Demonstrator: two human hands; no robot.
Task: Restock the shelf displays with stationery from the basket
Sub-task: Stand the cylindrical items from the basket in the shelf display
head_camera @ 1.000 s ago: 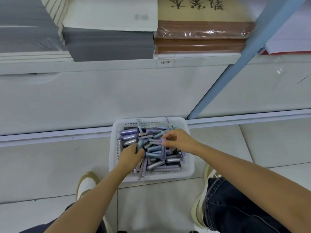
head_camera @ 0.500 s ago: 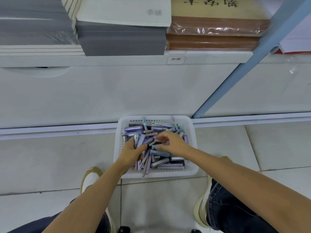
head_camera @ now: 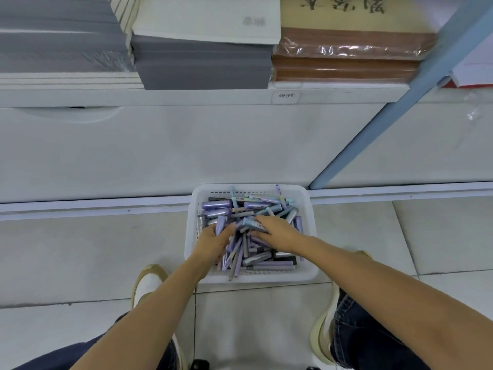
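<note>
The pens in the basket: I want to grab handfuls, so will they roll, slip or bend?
The pens look like stiff, smooth round barrels, so they probably won't bend but may slide out of a loose bunch. Heaped crisscross in the basket, they'll likely snag neighbours. The left hand grips several together, suggesting they're light.

Pale tiled floor (head_camera: 80,263) down below, left shoe (head_camera: 148,284) and right shoe (head_camera: 324,332) planted on it, both cream, dark jeans (head_camera: 373,343) at the right one. A blue post (head_camera: 400,102) slants up on the right. Up top, 2 grey paper stacks (head_camera: 200,65) sit beside brown plastic-wrapped packs (head_camera: 346,65), with a handwritten label (head_camera: 286,96) just beneath.
</note>
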